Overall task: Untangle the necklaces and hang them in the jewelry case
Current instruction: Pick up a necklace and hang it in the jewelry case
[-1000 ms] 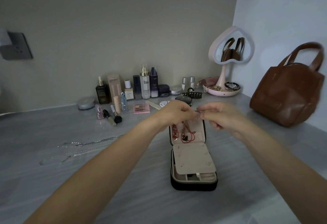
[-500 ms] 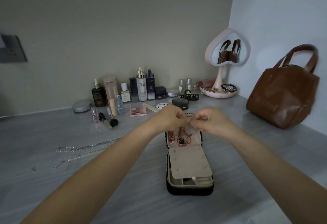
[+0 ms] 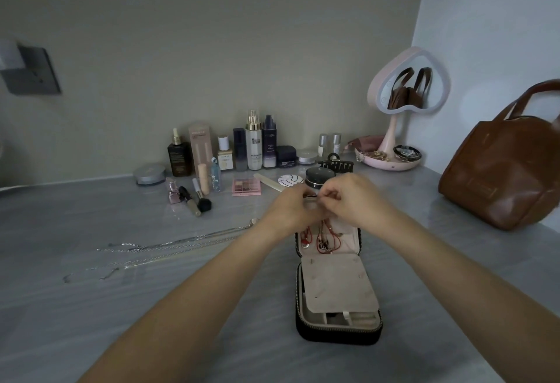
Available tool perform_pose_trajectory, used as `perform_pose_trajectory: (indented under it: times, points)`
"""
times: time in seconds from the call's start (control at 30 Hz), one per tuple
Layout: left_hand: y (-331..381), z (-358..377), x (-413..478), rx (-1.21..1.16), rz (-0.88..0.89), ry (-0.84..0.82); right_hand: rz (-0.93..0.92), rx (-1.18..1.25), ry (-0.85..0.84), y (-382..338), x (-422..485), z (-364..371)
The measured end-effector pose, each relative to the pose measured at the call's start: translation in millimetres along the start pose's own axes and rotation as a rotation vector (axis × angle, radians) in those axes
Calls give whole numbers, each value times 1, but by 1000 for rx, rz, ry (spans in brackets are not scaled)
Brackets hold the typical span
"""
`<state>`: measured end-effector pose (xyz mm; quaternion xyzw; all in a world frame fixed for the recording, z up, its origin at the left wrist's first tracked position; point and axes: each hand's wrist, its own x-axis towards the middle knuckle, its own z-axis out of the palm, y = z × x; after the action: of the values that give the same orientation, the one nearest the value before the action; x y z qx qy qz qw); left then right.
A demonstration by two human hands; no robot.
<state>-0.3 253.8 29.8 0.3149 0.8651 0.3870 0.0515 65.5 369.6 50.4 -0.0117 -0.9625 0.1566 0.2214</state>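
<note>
Left hand (image 3: 291, 207) and right hand (image 3: 354, 198) pinch a necklace (image 3: 320, 232) atop the case (image 3: 336, 334) lid; hooking it likely needs the chain kept taut.

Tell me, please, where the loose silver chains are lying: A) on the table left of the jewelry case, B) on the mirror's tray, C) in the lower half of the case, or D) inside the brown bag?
A: the silver chains lie stretched out on the table, to the left of the open jewelry case.
</note>
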Motion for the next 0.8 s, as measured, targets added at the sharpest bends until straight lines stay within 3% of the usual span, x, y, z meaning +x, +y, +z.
perform_pose_trajectory:
  times: [0.2,0.5,0.8]
  points:
    - [-10,8,8,-41,26,65,49,-42,122,10,-10,9]
    - [-13,13,8,-122,31,104,156,-32,168,17,-15,18]
    - [-13,15,4,-143,31,108,70,-59,205,18,-25,21]
